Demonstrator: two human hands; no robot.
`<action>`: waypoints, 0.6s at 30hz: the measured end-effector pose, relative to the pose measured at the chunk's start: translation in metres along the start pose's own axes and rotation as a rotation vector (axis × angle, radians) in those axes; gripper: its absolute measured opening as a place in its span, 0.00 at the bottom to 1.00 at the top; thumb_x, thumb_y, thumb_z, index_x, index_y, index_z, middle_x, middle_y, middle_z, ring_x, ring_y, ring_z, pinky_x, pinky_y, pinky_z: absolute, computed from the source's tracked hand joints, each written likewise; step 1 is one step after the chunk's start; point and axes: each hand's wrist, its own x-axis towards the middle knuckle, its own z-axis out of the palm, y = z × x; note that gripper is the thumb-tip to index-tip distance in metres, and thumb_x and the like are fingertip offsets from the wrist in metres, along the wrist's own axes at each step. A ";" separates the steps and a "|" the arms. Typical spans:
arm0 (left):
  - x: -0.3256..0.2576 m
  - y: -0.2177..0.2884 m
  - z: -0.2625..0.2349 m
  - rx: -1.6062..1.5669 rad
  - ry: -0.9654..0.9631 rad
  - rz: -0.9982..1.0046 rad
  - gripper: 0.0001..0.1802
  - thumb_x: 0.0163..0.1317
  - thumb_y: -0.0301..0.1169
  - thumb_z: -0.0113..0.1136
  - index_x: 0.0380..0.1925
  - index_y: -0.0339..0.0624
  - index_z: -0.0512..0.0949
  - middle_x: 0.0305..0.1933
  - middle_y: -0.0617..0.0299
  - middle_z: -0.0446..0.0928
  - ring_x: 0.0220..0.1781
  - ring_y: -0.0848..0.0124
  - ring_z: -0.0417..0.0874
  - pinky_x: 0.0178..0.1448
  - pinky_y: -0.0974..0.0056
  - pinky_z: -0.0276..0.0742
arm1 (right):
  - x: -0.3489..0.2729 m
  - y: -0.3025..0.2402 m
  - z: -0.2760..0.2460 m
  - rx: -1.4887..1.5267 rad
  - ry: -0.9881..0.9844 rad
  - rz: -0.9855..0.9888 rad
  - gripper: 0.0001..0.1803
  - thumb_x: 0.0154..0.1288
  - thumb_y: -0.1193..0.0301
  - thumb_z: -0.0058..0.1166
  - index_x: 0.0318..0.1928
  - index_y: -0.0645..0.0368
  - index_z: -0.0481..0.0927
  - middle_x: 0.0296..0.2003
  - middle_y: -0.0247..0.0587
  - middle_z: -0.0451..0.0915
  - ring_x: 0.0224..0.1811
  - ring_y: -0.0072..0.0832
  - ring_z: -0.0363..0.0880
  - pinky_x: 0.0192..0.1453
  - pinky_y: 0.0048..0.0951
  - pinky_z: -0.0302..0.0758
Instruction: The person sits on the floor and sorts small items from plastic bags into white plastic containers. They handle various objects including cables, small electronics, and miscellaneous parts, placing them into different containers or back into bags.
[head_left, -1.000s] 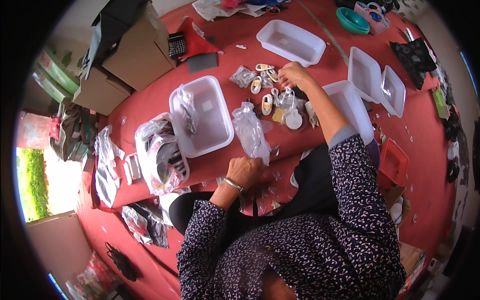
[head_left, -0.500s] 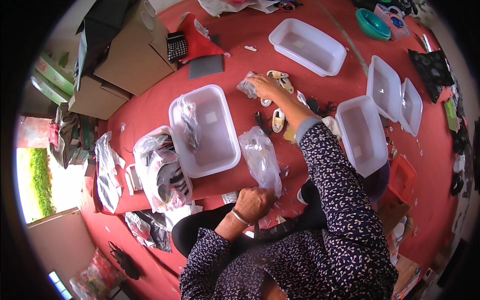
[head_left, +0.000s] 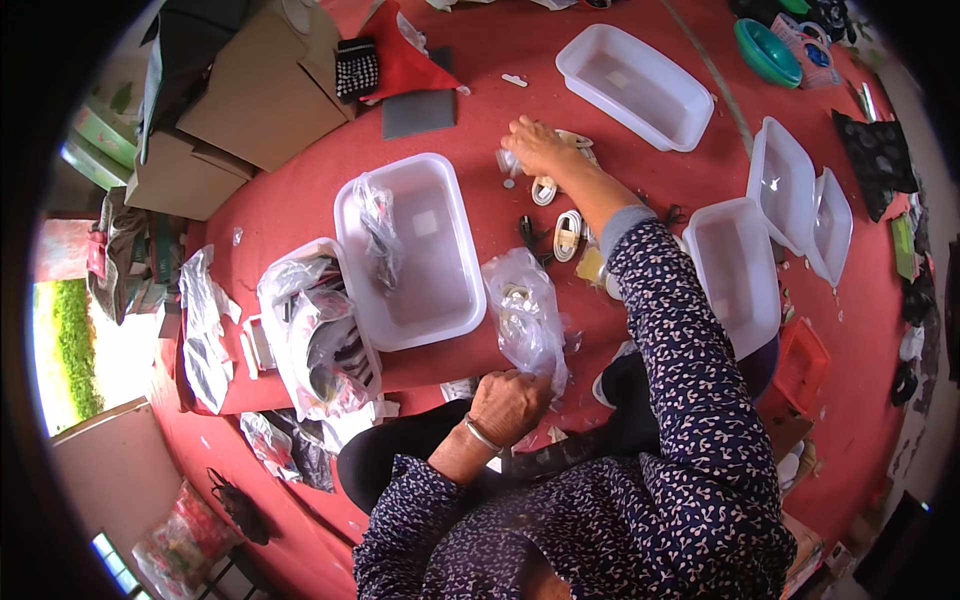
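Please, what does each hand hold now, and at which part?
The left hand grips the clear plastic bag at its lower end. The right hand rests on small coiled white cables; whether it grasps one cannot be told.

I'm seeing a crinkly, glossy clear plastic bag [head_left: 527, 320], smooth translucent plastic tubs [head_left: 410, 255], all lying on matt red cloth [head_left: 290, 210].

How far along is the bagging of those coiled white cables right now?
Done: the clear plastic bag gripped by the left hand already holds a few items. In hand: the right hand reaches out onto the pile of coiled white cables on the red floor. Left: several coils lie loose there, and the white tub nearby holds only one small bag.
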 end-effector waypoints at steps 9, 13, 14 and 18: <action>0.000 0.009 -0.001 0.041 -0.002 0.020 0.09 0.43 0.34 0.58 0.19 0.44 0.69 0.17 0.60 0.72 0.21 0.62 0.76 0.23 0.61 0.70 | -0.041 0.063 -0.054 0.631 0.420 0.259 0.17 0.41 0.69 0.57 0.33 0.63 0.70 0.29 0.50 0.76 0.32 0.42 0.76 0.38 0.36 0.71; 0.001 0.012 0.000 0.037 -0.030 0.033 0.08 0.46 0.34 0.56 0.20 0.44 0.69 0.17 0.59 0.73 0.21 0.62 0.76 0.23 0.60 0.70 | -0.051 0.032 -0.034 0.621 0.153 -0.040 0.14 0.41 0.75 0.55 0.34 0.61 0.72 0.28 0.45 0.75 0.33 0.41 0.75 0.40 0.36 0.71; 0.001 0.011 0.001 0.047 -0.038 0.034 0.08 0.46 0.34 0.56 0.20 0.44 0.69 0.17 0.59 0.73 0.21 0.61 0.76 0.24 0.60 0.70 | -0.053 0.021 -0.027 0.493 0.078 -0.108 0.13 0.40 0.78 0.52 0.33 0.61 0.72 0.30 0.46 0.74 0.37 0.42 0.73 0.42 0.38 0.69; 0.001 0.005 0.008 0.053 -0.039 0.065 0.05 0.46 0.30 0.53 0.20 0.43 0.70 0.16 0.57 0.73 0.20 0.61 0.77 0.22 0.60 0.71 | -0.056 -0.001 0.024 0.104 0.018 -0.150 0.11 0.44 0.78 0.49 0.33 0.58 0.75 0.43 0.38 0.71 0.50 0.35 0.68 0.54 0.40 0.62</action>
